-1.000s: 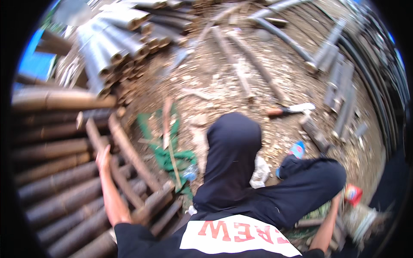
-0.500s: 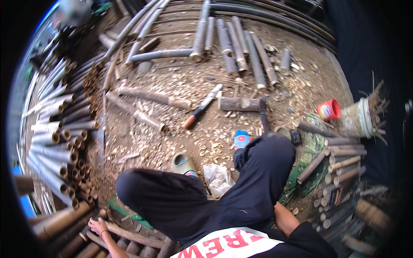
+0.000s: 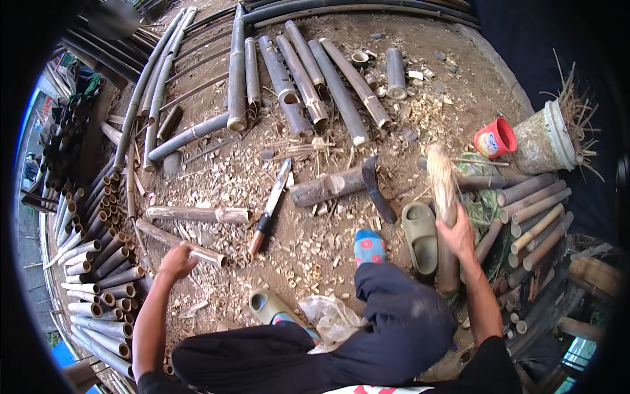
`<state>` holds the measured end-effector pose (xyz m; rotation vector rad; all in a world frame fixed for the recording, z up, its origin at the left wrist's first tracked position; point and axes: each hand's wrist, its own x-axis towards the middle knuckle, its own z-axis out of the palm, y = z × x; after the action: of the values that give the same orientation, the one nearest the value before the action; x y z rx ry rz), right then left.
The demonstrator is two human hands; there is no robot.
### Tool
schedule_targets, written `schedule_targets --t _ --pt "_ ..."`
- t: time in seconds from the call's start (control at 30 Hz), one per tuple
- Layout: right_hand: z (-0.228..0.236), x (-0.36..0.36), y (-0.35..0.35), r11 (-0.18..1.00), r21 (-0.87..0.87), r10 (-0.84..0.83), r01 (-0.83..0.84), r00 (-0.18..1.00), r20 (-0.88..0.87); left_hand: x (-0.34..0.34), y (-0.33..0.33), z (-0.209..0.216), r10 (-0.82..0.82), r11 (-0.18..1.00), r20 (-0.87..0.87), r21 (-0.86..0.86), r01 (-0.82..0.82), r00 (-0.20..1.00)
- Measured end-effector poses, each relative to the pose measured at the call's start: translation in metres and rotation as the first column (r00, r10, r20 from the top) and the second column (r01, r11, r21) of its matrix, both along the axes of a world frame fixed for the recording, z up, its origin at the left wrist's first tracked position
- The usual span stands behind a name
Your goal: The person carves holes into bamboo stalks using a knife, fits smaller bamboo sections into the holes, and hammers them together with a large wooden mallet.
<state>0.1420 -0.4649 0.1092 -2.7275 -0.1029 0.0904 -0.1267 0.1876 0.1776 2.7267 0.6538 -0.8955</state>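
Note:
My right hand [image 3: 457, 231] is wrapped round a thick wooden club [image 3: 446, 203] with a pale, frayed upper end, held at the right above the stacked bamboo. At the left, my left hand [image 3: 178, 262] has its fingers curled over a slender bamboo length [image 3: 209, 254] on the ground; its fingertips are partly hidden. Just beyond lies another bamboo length [image 3: 197, 214]. A machete [image 3: 270, 207] with an orange-brown handle rests in the middle. Right of it, a dark curved blade [image 3: 378, 192] lies against a notched log [image 3: 333, 186].
Wood chips cover the ground. Bamboo tubes [image 3: 98, 276] are stacked at left, cut pieces [image 3: 541, 203] at right. A red tub [image 3: 495, 138] stands beside a dirty white bucket [image 3: 546, 139]. A loose sandal [image 3: 419, 238] lies near my socked foot [image 3: 369, 247]; a plastic bag [image 3: 333, 320] lies between my legs.
My left hand has left the lower-left pile and come forward to the bamboo length. My right hand has come up from beside my body with the club. The view has shifted.

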Motion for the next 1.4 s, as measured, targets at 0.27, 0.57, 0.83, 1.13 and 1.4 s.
schedule_targets --t 0.27,0.57,0.83,1.13,1.4 --pt "-0.057 0.215 0.093 0.986 -0.118 -0.128 0.116 0.987 -0.1 0.312 -0.134 -0.108 0.124 0.978 0.517 -0.206 -0.018 0.847" --pt "-0.086 0.086 0.159 0.973 0.009 0.232 -0.232 0.973 -0.016 0.488 -0.197 -0.167 0.205 0.975 0.602 -0.055 -0.217 0.772" --pt "-0.117 0.042 0.165 0.963 0.108 0.256 -0.247 0.963 -0.083 0.468 -0.175 -0.139 0.577 0.669 0.329 -0.715 -0.201 0.748" --pt "-0.125 0.08 0.145 0.993 0.046 0.109 -0.108 0.994 -0.015 0.322 -0.201 -0.109 0.777 -0.091 -0.201 -0.973 -0.21 0.597" --pt "-0.13 0.074 0.156 0.993 -0.07 0.096 -0.098 0.995 -0.035 0.207 -0.286 -0.138 0.84 0.29 0.105 -0.916 -0.276 0.532"
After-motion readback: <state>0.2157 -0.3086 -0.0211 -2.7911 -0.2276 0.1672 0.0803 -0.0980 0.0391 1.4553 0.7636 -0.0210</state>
